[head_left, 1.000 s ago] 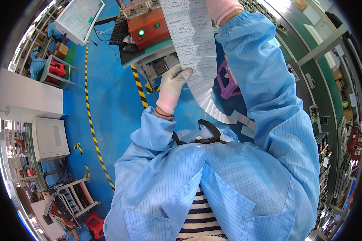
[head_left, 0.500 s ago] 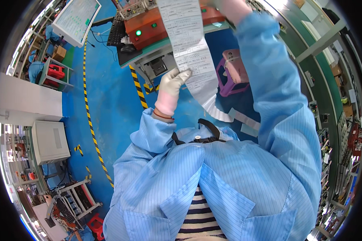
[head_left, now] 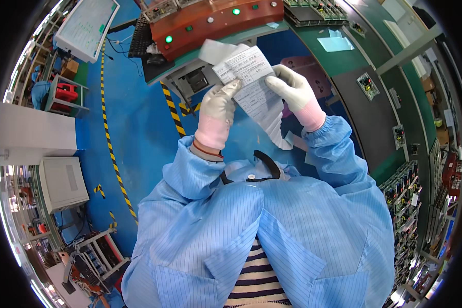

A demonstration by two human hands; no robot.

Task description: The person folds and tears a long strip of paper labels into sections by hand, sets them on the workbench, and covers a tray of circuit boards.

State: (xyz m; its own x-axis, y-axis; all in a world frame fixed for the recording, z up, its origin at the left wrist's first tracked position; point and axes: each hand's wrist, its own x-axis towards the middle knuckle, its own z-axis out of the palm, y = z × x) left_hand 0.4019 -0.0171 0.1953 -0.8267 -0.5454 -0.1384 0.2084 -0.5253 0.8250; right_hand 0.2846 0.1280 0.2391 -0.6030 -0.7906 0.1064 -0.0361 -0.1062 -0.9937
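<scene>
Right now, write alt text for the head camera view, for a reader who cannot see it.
Two gloved hands, the left hand and the right hand, hold a long printed paper strip up in front of a person in a light blue striped work coat. Beyond lie a blue floor and an orange control panel.

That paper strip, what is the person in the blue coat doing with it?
A person in a blue striped work coat holds a long white paper strip up with both gloved hands. The left hand pinches one edge near the top and the right hand grips the other edge, so the printed part faces them. The rest of the strip hangs down toward their chest. Beyond it stands an orange machine panel with green lights on a blue floor.
</scene>
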